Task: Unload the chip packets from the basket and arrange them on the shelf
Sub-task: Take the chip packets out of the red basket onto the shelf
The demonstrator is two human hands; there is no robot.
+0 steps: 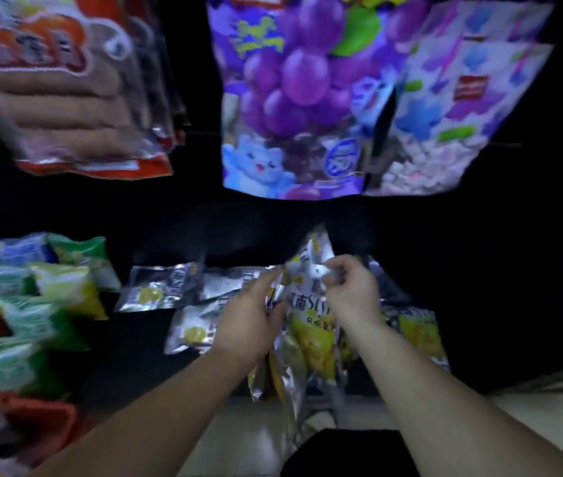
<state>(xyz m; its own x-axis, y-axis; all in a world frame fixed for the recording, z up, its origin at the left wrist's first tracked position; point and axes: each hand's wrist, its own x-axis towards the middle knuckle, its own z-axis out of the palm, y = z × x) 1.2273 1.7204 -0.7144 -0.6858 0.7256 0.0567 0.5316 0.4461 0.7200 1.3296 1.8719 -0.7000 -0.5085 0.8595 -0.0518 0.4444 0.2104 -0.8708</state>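
Note:
Both hands hold a bunch of silver and yellow chip packets (311,325) over the front edge of a dark shelf (128,339). My left hand (251,320) grips the bunch at its left side. My right hand (350,287) pinches the top of one packet from the right. Three more silver chip packets (159,287) lie flat on the shelf to the left of my hands. Another silver and yellow packet (417,333) lies to the right. The basket is out of view.
Green, blue and yellow snack bags (32,304) are stacked at the left of the shelf. A red packet (32,418) is at the lower left. Above hang purple grape candy bags (290,98), a pale purple bag (462,98) and red-and-brown bags (66,87). Pale floor (239,438) shows below.

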